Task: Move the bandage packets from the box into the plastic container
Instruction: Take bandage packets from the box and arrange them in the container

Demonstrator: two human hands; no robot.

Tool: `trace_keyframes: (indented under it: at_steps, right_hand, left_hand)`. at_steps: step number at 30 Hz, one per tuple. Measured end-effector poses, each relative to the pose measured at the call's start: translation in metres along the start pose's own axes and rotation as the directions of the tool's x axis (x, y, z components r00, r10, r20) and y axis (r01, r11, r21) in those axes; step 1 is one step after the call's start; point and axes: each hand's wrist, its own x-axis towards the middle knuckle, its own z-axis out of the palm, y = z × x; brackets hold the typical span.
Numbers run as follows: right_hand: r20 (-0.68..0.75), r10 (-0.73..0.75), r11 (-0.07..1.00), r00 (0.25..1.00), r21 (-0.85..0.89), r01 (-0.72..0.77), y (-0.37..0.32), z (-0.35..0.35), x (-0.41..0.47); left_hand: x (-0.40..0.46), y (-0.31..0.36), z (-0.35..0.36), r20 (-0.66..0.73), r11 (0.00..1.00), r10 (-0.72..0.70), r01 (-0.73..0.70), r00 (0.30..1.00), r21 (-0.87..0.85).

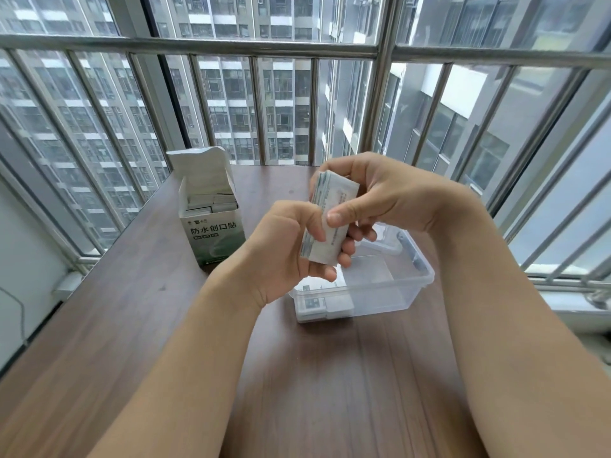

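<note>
Thin, light, slippery bandage packets (pixel 325 223) pinched as a stack between left hand (pixel 284 256) and right hand (pixel 373 196), above plastic container (pixel 390 285); best gripped across flat faces.

We saw white bandage packets (pixel 325 223) stacked above the clear plastic container (pixel 390 285); more filled the open box (pixel 211 223).

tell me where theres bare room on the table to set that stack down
Bare wood lies in front of the plastic tub, between the forearms, and on the table left of them, in front of the box. It is crowded over the tub, where both hands hold the packets.
</note>
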Motion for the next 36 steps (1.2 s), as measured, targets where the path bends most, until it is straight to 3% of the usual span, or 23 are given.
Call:
trace_keyframes:
  at_steps: [5,10,15,21,23,25,27,29,32,36]
  right_hand:
    - [-0.054,-0.007,1.0,0.999,0.025,0.009,0.001,-0.001,0.001]
    - [-0.051,0.016,1.0,0.999,-0.005,-0.017,0.0,-0.001,0.0]
    - [-0.048,0.012,1.0,0.999,-0.019,-0.013,0.0,-0.002,0.0]
    - [-0.045,-0.019,1.0,0.999,-0.006,0.019,0.0,-0.006,-0.003]
    - [-0.095,-0.005,1.0,0.995,-0.01,0.004,0.0,-0.014,-0.009]
    - [-0.14,0.042,0.998,0.989,-0.045,-0.049,0.0,-0.022,-0.018]
    - [-0.151,0.152,0.975,0.977,-0.137,-0.173,0.002,-0.028,-0.022]
    - [-0.141,0.299,0.908,0.944,-0.264,-0.326,0.005,-0.029,-0.021]
    - [-0.137,0.492,0.773,0.86,-0.386,-0.504,0.005,-0.023,-0.014]
    - [-0.181,0.627,0.607,0.757,-0.496,-0.621,0.009,-0.009,-0.005]
  left_hand:
    - [0.002,0.001,-0.002,-0.056,0.998,0.016,-0.019,0.998,-0.054]
    - [0.009,-0.006,0.007,-0.273,0.988,0.127,-0.097,0.954,0.12]
    - [0.009,-0.007,0.007,-0.285,0.983,0.144,-0.103,0.948,0.152]
    - [0.007,-0.004,-0.002,-0.201,0.986,0.103,-0.073,0.974,0.152]
    - [0.008,-0.003,-0.008,-0.274,0.97,0.16,-0.099,0.948,0.222]
    - [0.011,-0.006,-0.015,-0.384,0.9,0.37,-0.223,0.846,0.375]
    - [0.014,-0.012,-0.023,-0.411,0.751,0.606,-0.319,0.682,0.578]
    - [0.018,-0.017,-0.029,-0.379,0.615,0.724,-0.292,0.577,0.732]
    - [0.021,-0.022,-0.032,-0.294,0.48,0.763,-0.2,0.575,0.854]
    - [0.023,-0.026,-0.034,-0.264,0.436,0.721,-0.124,0.64,0.891]
